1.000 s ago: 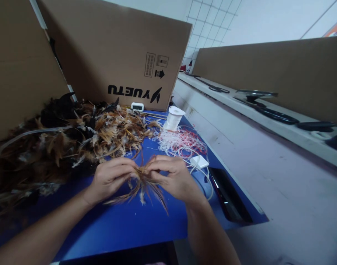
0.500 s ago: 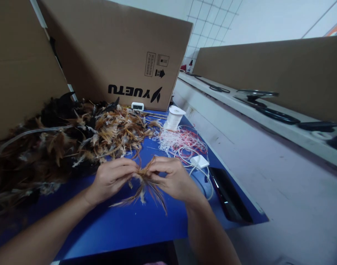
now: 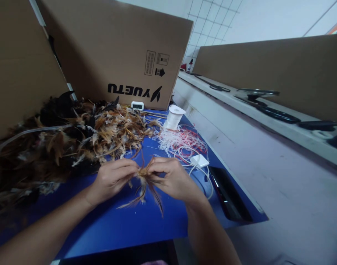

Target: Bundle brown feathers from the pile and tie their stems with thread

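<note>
A small bunch of brown feathers (image 3: 143, 173) is pinched between my two hands above the blue table (image 3: 124, 232). My left hand (image 3: 115, 178) closes thumb and fingers on its left side. On the other side, my right hand (image 3: 171, 177) grips it with curled fingers. Long striped feather ends fan out downward from the bunch, and a thin one sticks up. Fingertips hide the exact place where the feathers are held. Beyond my left hand lies a big heap of loose brown and black feathers (image 3: 110, 134).
A white spool (image 3: 174, 117) stands behind tangled white and red cords (image 3: 182, 141). A white charger (image 3: 199, 161) and a dark glossy device (image 3: 229, 193) lie at the right edge. Cardboard (image 3: 115, 48) walls in the back; a small white display (image 3: 137, 105) stands before it.
The hanging feather ends have shifted slightly and drawn closer together. Both hands stay nearly in place, still pinching the bunch.
</note>
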A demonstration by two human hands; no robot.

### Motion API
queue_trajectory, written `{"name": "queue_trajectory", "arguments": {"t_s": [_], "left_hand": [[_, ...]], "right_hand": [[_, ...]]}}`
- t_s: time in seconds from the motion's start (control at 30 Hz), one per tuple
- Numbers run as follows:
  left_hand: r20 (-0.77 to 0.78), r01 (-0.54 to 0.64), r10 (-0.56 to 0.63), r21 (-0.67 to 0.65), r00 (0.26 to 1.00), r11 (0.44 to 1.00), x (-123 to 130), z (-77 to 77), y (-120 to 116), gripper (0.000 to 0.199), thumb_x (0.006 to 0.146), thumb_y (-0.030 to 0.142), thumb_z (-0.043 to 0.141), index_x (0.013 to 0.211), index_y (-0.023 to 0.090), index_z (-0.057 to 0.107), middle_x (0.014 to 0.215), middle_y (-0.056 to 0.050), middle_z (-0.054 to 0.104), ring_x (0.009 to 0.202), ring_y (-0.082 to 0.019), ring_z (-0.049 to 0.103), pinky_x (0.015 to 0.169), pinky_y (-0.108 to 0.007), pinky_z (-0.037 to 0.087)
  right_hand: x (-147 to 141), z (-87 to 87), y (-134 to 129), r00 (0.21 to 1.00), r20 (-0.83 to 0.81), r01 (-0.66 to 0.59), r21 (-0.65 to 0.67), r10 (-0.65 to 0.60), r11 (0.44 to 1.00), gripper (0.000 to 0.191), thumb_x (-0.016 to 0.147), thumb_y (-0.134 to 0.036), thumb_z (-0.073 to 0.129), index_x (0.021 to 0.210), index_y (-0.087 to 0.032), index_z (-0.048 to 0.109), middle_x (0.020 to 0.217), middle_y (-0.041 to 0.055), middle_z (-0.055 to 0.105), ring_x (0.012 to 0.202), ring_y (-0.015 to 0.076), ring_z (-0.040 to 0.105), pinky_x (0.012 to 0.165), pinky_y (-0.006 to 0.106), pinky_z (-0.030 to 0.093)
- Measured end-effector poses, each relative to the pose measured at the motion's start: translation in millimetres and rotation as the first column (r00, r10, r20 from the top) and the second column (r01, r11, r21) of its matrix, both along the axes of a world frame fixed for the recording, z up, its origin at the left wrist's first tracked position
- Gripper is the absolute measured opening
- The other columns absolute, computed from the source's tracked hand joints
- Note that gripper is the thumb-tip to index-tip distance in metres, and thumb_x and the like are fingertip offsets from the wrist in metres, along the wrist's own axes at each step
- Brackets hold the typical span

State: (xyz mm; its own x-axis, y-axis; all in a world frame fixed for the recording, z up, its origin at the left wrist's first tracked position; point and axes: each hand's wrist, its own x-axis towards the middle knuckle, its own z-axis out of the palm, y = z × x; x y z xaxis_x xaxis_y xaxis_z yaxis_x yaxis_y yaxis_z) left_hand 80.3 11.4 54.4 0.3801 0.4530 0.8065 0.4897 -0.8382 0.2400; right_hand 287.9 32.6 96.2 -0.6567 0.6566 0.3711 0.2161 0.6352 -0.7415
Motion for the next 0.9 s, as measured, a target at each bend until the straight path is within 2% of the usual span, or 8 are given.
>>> {"name": "queue_trajectory", "arguments": {"t_s": [0.17, 0.4, 0.47, 0.57, 0.63, 0.7, 0.8, 0.9], "left_hand": [[-0.03, -0.013, 0.013, 0.002, 0.999, 1.0, -0.3, -1.5, 0.9, 0.013, 0.082, 0.008, 0.059, 0.091, 0.014, 0.066, 0.087, -0.009, 0.071, 0.078, -0.014, 0.068, 0.071, -0.021, 0.055], [-0.021, -0.015, 0.015, -0.022, 1.0, 1.0, 0.8, -2.3, 2.0, 0.014, 0.083, 0.009, 0.058, 0.091, 0.016, 0.067, 0.087, -0.009, 0.071, 0.078, -0.014, 0.068, 0.07, -0.021, 0.055], [0.001, -0.003, 0.003, -0.058, 1.0, 0.998, 1.1, -1.2, 1.9, 0.012, 0.082, 0.01, 0.06, 0.088, 0.016, 0.068, 0.085, -0.008, 0.072, 0.076, -0.015, 0.068, 0.069, -0.021, 0.055], [0.067, 0.042, -0.032, -0.157, 0.997, 0.987, 1.6, 3.2, 1.5, 0.009, 0.081, 0.012, 0.062, 0.083, 0.016, 0.07, 0.082, -0.007, 0.071, 0.075, -0.015, 0.068, 0.067, -0.021, 0.054], [0.127, 0.096, -0.067, -0.237, 0.99, 0.967, 1.6, 6.9, 1.2, 0.01, 0.082, 0.014, 0.061, 0.077, 0.016, 0.07, 0.078, -0.007, 0.071, 0.073, -0.015, 0.067, 0.065, -0.022, 0.053], [0.18, 0.126, -0.071, -0.315, 0.981, 0.941, 1.2, 9.4, 1.0, 0.016, 0.082, 0.015, 0.061, 0.069, 0.016, 0.069, 0.073, -0.006, 0.07, 0.07, -0.015, 0.066, 0.063, -0.023, 0.052], [0.261, 0.148, -0.038, -0.414, 0.964, 0.898, -0.8, 8.6, 0.9, 0.022, 0.081, 0.016, 0.062, 0.059, 0.017, 0.067, 0.071, -0.005, 0.069, 0.065, -0.015, 0.064, 0.06, -0.023, 0.051], [0.331, 0.204, -0.041, -0.477, 0.943, 0.855, -3.0, 3.4, 1.4, 0.023, 0.081, 0.018, 0.063, 0.058, 0.018, 0.069, 0.065, -0.004, 0.068, 0.063, -0.015, 0.064, 0.059, -0.024, 0.05]], "right_hand": [[0.7, -0.4, -0.6, 0.999, 0.019, 0.031, -0.01, -0.031, 0.999, 0.011, 0.08, -0.011, 0.06, 0.074, -0.017, 0.066, 0.075, 0.002, 0.066, 0.07, 0.0126, 0.06, 0.067, 0.023, 0.045], [-0.5, -2.7, -2.8, 0.996, 0.015, 0.091, -0.083, -0.09, 0.992, 0.003, 0.079, -0.017, 0.063, 0.078, -0.017, 0.066, 0.074, 0.0004, 0.067, 0.065, 0.011, 0.059, 0.06, 0.021, 0.044], [-0.9, -2.9, -3.3, 0.996, -0.022, 0.082, -0.129, -0.086, 0.988, 0.003, 0.078, -0.016, 0.064, 0.081, -0.017, 0.066, 0.075, 0.0, 0.067, 0.066, 0.0109, 0.06, 0.061, 0.021, 0.046], [-0.5, -1.6, -3.4, 0.983, -0.161, 0.046, -0.243, -0.087, 0.969, 0.01, 0.076, -0.017, 0.067, 0.086, -0.018, 0.066, 0.08, 0.0009, 0.068, 0.072, 0.0119, 0.063, 0.067, 0.023, 0.051], [0.7, 0.3, -2.9, 0.954, -0.276, 0.015, -0.332, -0.112, 0.943, 0.016, 0.074, -0.018, 0.069, 0.089, -0.018, 0.066, 0.082, 0.0021, 0.069, 0.073, 0.0126, 0.065, 0.067, 0.024, 0.054], [2.3, 2.3, -1.6, 0.91, -0.389, -0.022, -0.396, -0.146, 0.918, 0.019, 0.073, -0.017, 0.07, 0.091, -0.019, 0.065, 0.081, 0.0028, 0.071, 0.069, 0.0124, 0.066, 0.058, 0.023, 0.055], [3.9, 3.9, 2.1, 0.82, -0.534, -0.044, -0.419, -0.207, 0.907, 0.017, 0.072, -0.015, 0.071, 0.088, -0.018, 0.066, 0.08, 0.003, 0.072, 0.061, 0.0115, 0.065, 0.047, 0.02, 0.053], [4.3, 3.2, 7.2, 0.734, -0.618, -0.01, -0.426, -0.283, 0.905, 0.013, 0.073, -0.015, 0.07, 0.086, -0.018, 0.066, 0.077, 0.0025, 0.072, 0.061, 0.0122, 0.066, 0.046, 0.02, 0.052]]}}
